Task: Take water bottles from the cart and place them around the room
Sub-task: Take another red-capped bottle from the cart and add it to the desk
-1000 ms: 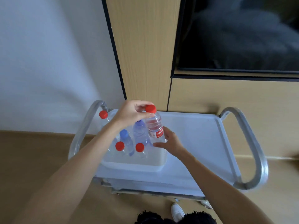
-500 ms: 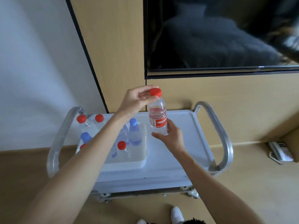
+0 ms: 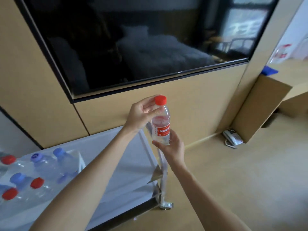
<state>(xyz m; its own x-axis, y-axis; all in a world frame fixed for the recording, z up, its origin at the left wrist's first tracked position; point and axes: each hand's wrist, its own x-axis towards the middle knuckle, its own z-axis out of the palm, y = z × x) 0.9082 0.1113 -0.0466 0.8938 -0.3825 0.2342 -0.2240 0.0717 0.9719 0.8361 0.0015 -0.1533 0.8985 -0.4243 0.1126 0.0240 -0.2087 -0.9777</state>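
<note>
Red-capped bottle [image 3: 161, 125] now beyond cart [image 3: 133, 167]

Both hands [image 3: 141, 114] hold an upright water bottle [image 3: 161, 125] beside the cart [image 3: 133, 172].
</note>
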